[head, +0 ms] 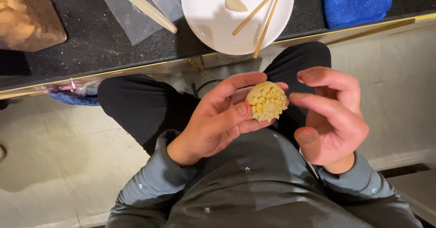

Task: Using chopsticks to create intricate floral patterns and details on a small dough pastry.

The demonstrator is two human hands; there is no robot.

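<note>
My left hand (213,119) holds a round pale-yellow dough piece (266,101) cut into petal-like ridges, like a flower, between the thumb and fingers. My right hand (331,116) hovers just right of it with fingers curled and apart, the fingertips close to the dough's edge and holding nothing. Both hands are above my lap, below the counter edge.
A black counter (91,41) runs across the top. On it stand a white plate (213,23) with two wooden chopsticks (263,14) and a small dough scrap (235,3), clear plastic sheets (131,14), a wooden stick (143,5), a blue cloth (356,0) and a brown object (27,19).
</note>
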